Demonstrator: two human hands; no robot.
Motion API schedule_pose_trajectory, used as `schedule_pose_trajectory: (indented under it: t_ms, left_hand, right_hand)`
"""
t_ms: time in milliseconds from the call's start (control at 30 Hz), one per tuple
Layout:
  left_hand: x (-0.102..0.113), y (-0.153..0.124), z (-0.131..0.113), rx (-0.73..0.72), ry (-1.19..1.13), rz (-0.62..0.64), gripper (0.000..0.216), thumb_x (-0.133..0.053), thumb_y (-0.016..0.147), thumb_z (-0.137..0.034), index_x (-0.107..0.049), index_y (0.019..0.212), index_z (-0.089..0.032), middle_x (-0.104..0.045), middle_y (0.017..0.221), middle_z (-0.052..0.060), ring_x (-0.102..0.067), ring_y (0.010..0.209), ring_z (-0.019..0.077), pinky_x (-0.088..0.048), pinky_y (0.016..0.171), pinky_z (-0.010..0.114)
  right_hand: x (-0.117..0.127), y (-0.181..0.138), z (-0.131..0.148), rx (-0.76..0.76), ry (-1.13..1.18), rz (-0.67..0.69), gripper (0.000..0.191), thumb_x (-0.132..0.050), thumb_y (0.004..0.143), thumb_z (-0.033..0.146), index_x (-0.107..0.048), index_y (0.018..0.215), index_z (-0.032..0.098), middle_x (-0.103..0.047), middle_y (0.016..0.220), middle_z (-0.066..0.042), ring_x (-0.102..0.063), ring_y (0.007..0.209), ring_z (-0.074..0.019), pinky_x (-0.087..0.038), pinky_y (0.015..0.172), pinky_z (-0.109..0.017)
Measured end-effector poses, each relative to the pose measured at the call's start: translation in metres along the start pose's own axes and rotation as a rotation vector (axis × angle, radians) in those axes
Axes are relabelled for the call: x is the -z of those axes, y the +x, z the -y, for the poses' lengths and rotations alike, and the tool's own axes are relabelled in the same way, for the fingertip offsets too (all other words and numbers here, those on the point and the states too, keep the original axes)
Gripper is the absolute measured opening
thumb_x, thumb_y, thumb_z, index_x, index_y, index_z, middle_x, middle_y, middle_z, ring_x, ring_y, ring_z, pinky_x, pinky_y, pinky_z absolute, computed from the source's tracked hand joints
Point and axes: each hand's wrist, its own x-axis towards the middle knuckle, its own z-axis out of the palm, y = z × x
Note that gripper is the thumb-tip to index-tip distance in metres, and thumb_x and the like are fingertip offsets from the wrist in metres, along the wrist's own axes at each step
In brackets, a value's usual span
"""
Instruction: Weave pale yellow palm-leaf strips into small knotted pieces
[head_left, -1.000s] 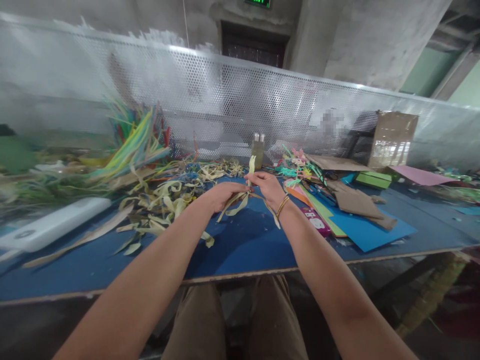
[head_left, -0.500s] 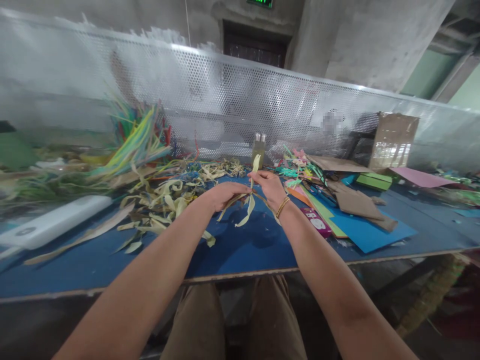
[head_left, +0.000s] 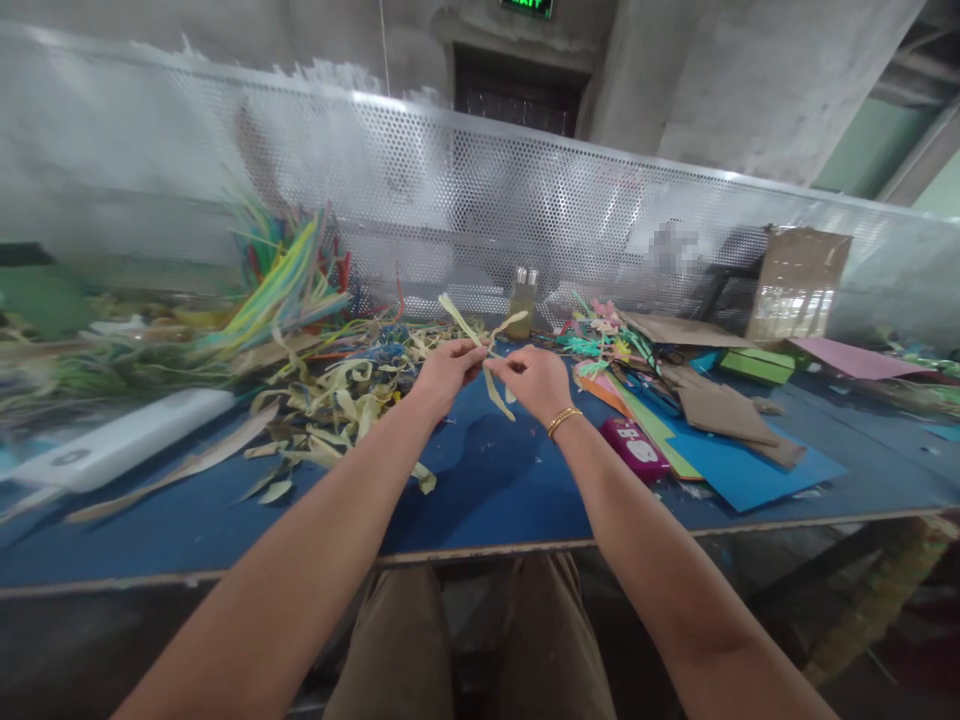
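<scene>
My left hand [head_left: 444,372] and my right hand [head_left: 534,380] meet above the blue table [head_left: 495,490], both pinched on a bundle of pale yellow leaf strips [head_left: 487,350]. Loose strip ends stick up and to the left, and one hangs down between the hands. A gold bracelet [head_left: 562,421] sits on my right wrist. A heap of the same pale strips [head_left: 337,400] lies just left of my hands.
Coloured strips [head_left: 277,280] fan up at the back left. A white flat box [head_left: 112,440] lies at the left. A small glass bottle [head_left: 523,292] stands by the perforated metal screen [head_left: 525,220]. Coloured paper sheets [head_left: 742,460], a pink packet [head_left: 637,447] and a cardboard box [head_left: 799,285] are at the right.
Both hands have lifted slightly with the strips. The long ends that hung down below my hands now point up and left, with only one short end hanging.
</scene>
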Motion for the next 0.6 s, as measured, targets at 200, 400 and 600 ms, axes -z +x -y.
schedule_pose_trajectory:
  t_ms: [200,400,600]
  left_hand:
    - [-0.002,0.001,0.007,-0.016,-0.017,0.014,0.022,-0.079,0.060,-0.028,-0.061,0.065,-0.015,-0.063,0.074,0.001,-0.053,0.063,0.0086,-0.045,0.065,0.024]
    - [0.000,-0.003,-0.001,0.055,0.143,0.080,0.034,-0.083,0.053,-0.032,-0.067,0.078,-0.016,-0.061,0.065,-0.002,-0.051,0.057,0.0095,-0.039,0.058,0.025]
    - [-0.002,-0.008,-0.006,-0.046,0.356,0.017,0.028,-0.080,0.054,-0.037,-0.067,0.066,-0.016,-0.064,0.067,0.001,-0.052,0.063,0.0133,-0.037,0.063,0.027]
  right_hand:
    - [-0.012,-0.002,-0.005,-0.022,-0.127,0.105,0.016,-0.065,0.077,0.032,-0.067,0.066,0.021,-0.064,0.071,-0.005,-0.054,0.070,-0.0192,-0.033,0.064,-0.031]
    - [-0.007,-0.002,-0.003,-0.030,-0.128,0.105,0.012,-0.056,0.081,0.025,-0.065,0.075,0.020,-0.065,0.072,-0.001,-0.055,0.068,-0.0152,-0.033,0.061,-0.026]
    - [-0.006,-0.002,-0.002,-0.063,-0.116,0.167,0.012,-0.055,0.084,0.027,-0.066,0.084,0.022,-0.068,0.073,0.000,-0.056,0.067,-0.0148,-0.032,0.060,-0.025]
